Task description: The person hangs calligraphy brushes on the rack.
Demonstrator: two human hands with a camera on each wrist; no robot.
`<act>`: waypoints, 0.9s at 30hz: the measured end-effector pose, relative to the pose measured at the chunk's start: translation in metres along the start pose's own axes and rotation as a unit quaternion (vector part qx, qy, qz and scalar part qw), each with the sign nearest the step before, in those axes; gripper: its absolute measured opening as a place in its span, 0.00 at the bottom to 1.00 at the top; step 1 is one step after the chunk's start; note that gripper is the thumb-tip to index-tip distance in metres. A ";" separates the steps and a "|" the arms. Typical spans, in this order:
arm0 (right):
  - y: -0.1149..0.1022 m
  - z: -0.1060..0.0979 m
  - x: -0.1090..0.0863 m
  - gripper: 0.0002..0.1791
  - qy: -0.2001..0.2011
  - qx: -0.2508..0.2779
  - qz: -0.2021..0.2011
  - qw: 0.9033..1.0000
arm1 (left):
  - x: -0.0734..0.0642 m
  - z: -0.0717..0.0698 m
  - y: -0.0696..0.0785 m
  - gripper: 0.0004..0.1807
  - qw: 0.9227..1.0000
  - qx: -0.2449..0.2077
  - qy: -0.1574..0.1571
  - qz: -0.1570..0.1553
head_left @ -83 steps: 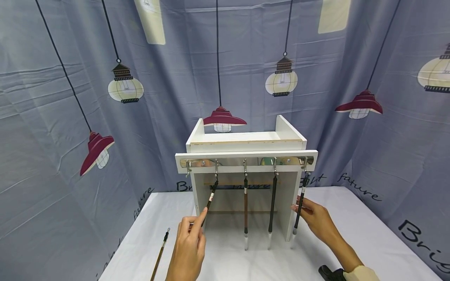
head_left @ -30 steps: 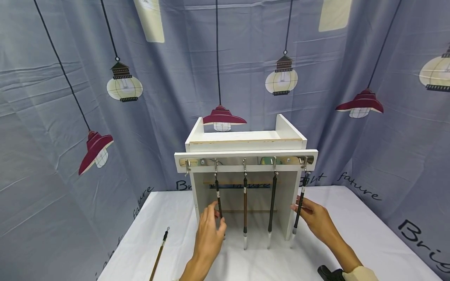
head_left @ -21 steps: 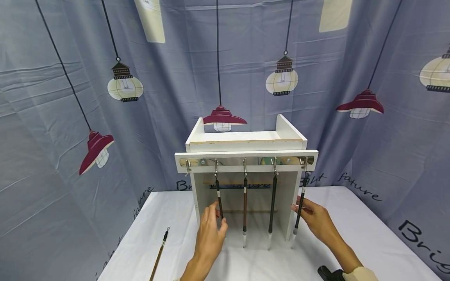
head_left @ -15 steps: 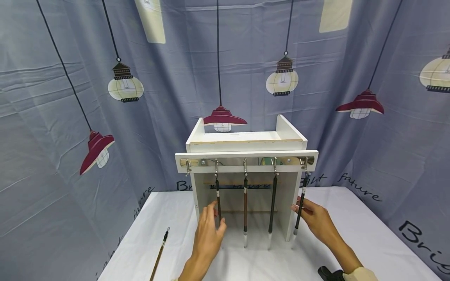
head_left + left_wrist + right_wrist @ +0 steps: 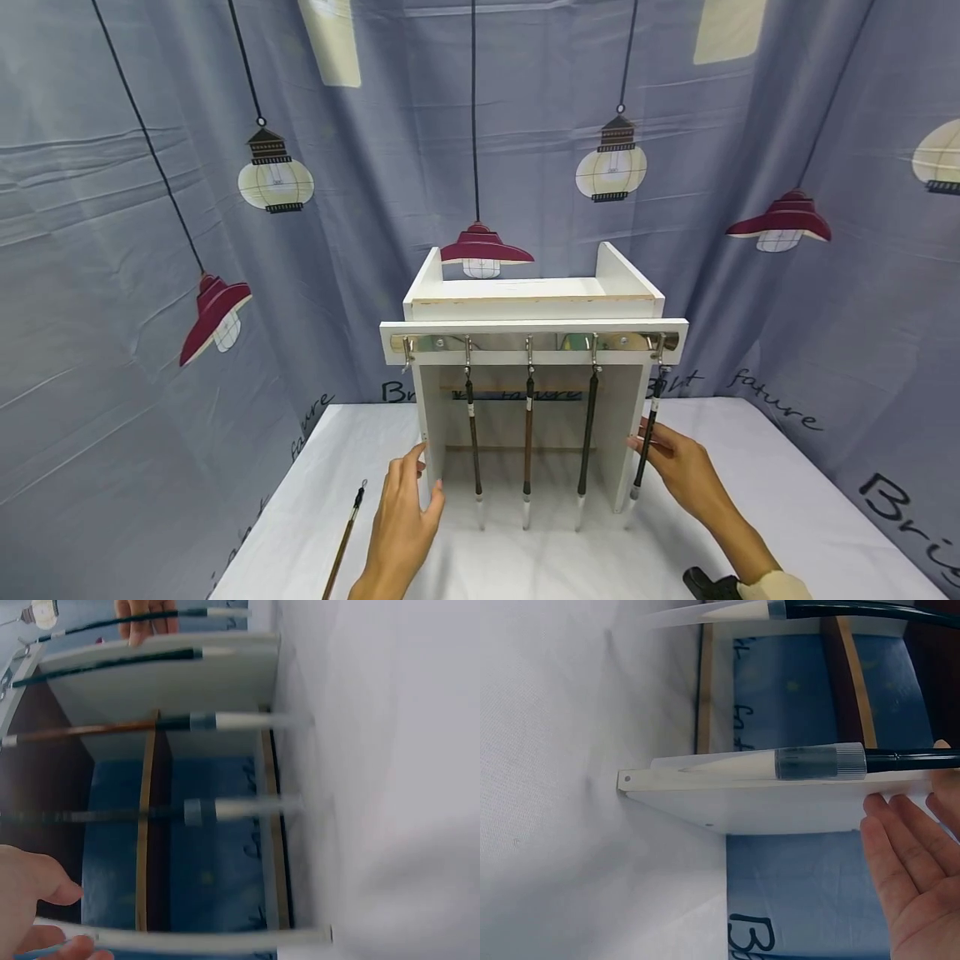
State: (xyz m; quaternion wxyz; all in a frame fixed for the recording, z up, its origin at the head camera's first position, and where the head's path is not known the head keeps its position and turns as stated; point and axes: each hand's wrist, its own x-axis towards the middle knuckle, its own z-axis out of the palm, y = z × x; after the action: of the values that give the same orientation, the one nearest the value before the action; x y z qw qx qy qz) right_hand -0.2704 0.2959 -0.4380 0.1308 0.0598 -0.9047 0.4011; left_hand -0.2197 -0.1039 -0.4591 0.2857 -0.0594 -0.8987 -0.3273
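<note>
Several calligraphy brushes hang from hooks on the rail of a white shelf. Their tips wear clear caps. My left hand is beside the leftmost hanging brush, apart from it, fingers loosely spread near the shelf's left panel. It holds nothing. At the other side my right hand grips the front edge of the shelf's right panel, with a digit over the edge and the other fingers on its outer face. The rightmost brush hangs in front of those fingertips.
Another brush with a brown handle lies on the white-covered table, left of my left hand. A hook without a brush is at the rail's left end. Behind stands a grey-blue curtain printed with lamps.
My left hand held the leftmost hanging brush tilted earlier; it has let go and drawn back to the left. That brush now hangs nearly straight. My right hand has stayed put.
</note>
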 end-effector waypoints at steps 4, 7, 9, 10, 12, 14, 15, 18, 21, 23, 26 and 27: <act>0.001 -0.001 0.000 0.36 0.004 0.004 -0.004 1.000 | -0.002 -0.012 -0.019 0.29 0.999 0.030 -0.021 -0.011; 0.001 0.000 0.000 0.36 0.005 0.008 -0.005 1.000 | -0.001 -0.022 -0.037 0.27 0.997 0.058 -0.053 -0.016; 0.001 0.000 0.000 0.36 0.005 0.009 -0.004 1.000 | -0.001 -0.029 -0.050 0.25 0.994 0.075 -0.077 -0.013; 0.001 0.000 0.000 0.36 0.004 0.010 -0.003 1.000 | -0.001 -0.033 -0.057 0.25 0.993 0.083 -0.087 -0.007; 0.001 0.001 0.000 0.37 0.001 0.012 0.000 1.000 | -0.003 -0.041 -0.071 0.24 0.990 0.098 -0.105 0.000; 0.001 0.001 0.000 0.36 0.000 0.011 0.000 1.000 | -0.004 -0.048 -0.083 0.24 0.986 0.111 -0.124 0.004; 0.001 0.001 0.001 0.36 -0.001 0.011 0.001 1.000 | -0.005 -0.051 -0.088 0.24 0.984 0.116 -0.136 0.002; 0.001 0.000 0.001 0.37 -0.001 0.008 0.000 1.000 | -0.006 -0.058 -0.101 0.23 0.976 0.120 -0.182 -0.023; 0.001 -0.001 0.002 0.36 0.002 0.007 -0.004 1.000 | -0.007 -0.061 -0.110 0.21 0.968 0.121 -0.216 -0.035; 0.002 -0.001 0.001 0.36 0.006 0.008 -0.008 1.000 | -0.009 -0.061 -0.116 0.20 0.965 0.125 -0.226 -0.035; 0.003 0.000 0.000 0.34 0.010 0.009 -0.011 1.000 | -0.013 -0.060 -0.123 0.19 0.965 0.131 -0.226 -0.029; 0.003 0.000 0.000 0.34 0.010 0.009 -0.011 1.000 | -0.014 -0.059 -0.125 0.20 0.964 0.133 -0.228 -0.030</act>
State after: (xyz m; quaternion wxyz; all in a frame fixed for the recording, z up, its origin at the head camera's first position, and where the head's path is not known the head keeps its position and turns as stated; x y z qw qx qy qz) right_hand -0.2715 0.2981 -0.4402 0.1441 0.0670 -0.8988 0.4085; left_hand -0.2162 -0.2366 -0.4994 0.0691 -0.0672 -0.9768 -0.1913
